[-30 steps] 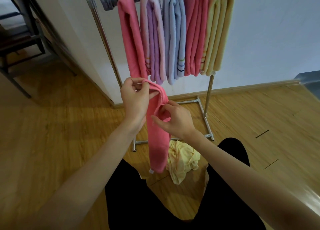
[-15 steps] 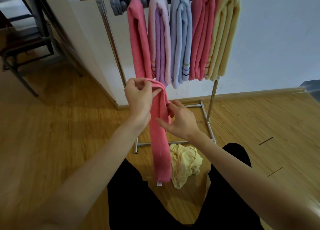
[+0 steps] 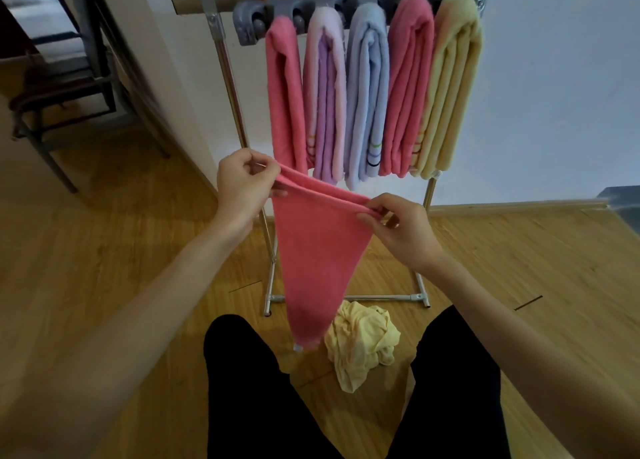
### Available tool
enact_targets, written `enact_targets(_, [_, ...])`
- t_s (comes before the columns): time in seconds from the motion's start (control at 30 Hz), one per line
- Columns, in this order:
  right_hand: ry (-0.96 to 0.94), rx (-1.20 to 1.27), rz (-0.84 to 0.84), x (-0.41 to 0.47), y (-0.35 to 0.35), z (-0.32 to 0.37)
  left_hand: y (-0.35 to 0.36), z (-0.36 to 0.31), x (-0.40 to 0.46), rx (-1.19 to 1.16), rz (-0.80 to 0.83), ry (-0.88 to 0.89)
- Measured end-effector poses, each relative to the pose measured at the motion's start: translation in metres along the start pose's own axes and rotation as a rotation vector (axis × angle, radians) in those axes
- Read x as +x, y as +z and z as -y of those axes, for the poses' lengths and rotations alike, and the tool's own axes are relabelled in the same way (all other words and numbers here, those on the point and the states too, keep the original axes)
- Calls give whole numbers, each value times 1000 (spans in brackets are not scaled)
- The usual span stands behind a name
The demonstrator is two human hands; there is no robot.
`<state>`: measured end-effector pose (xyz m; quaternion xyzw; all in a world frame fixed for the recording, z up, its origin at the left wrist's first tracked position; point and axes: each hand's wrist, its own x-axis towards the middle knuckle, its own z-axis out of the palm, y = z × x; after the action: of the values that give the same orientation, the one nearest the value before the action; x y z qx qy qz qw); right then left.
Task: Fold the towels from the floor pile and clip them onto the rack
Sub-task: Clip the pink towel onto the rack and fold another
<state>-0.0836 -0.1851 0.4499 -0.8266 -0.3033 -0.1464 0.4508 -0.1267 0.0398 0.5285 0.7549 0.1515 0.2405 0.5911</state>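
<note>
I hold a pink towel (image 3: 317, 251) in the air in front of the rack (image 3: 228, 88). My left hand (image 3: 244, 185) pinches its upper left corner and my right hand (image 3: 398, 230) pinches the upper right corner, so the top edge is stretched between them and the rest hangs down to a point. A crumpled yellow towel (image 3: 360, 344) lies on the floor below, between my legs. Several folded towels hang from the grey clip bar (image 3: 247, 22): pink (image 3: 284, 95), pink-purple (image 3: 325, 95), blue (image 3: 367, 91), pink (image 3: 408, 84) and yellow (image 3: 450, 84).
The rack's metal base (image 3: 381, 297) stands on the wooden floor against a white wall. A dark chair (image 3: 69, 78) stands at the back left. A grey object (image 3: 623, 209) shows at the right edge.
My hands have moved apart, spreading the pink towel's top edge wide; before, it hung as a narrow folded strip with both hands close together. The view has tilted up.
</note>
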Motion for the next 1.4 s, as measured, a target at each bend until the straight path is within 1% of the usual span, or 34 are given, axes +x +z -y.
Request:
enact_targets(0.2, [28, -36, 21, 20, -13, -1, -12, -10, 11, 444, 119, 215])
enact_targets(0.33, [-27, -89, 59, 25, -19, 2, -17, -16, 14, 679, 156, 339])
enact_targets(0.4, [-49, -96, 71, 27, -22, 3, -17, -19, 14, 741, 134, 379])
enact_targets(0.53, [-76, -24, 43, 34, -30, 7, -14, -22, 14, 828, 91, 432])
enact_targets(0.7, [-45, 37, -38, 52, -41, 15, -11, -28, 13, 975, -38, 525])
enact_targets(0.77, [-18, 43, -78, 57, -42, 16, -9, -28, 10, 1016, -35, 532])
enact_targets(0.83, [12, 39, -110, 60, -41, 16, -5, -29, 6, 984, 65, 506])
enact_targets(0.97, [42, 14, -75, 62, -35, 18, 2, -29, -7, 765, 382, 416])
enact_targets(1.1, [21, -31, -36, 60, -34, 20, 1, -29, -13, 622, 646, 423])
enact_targets(1.2, [13, -69, 3, 59, -33, 20, -2, -34, -20, 604, 862, 414])
enact_targets(1.3, [5, -95, 27, 60, -30, 19, -2, -35, -20, 661, 977, 451])
enact_targets(1.4, [19, -72, 43, 60, -26, 18, -1, -35, -16, 729, 1002, 474])
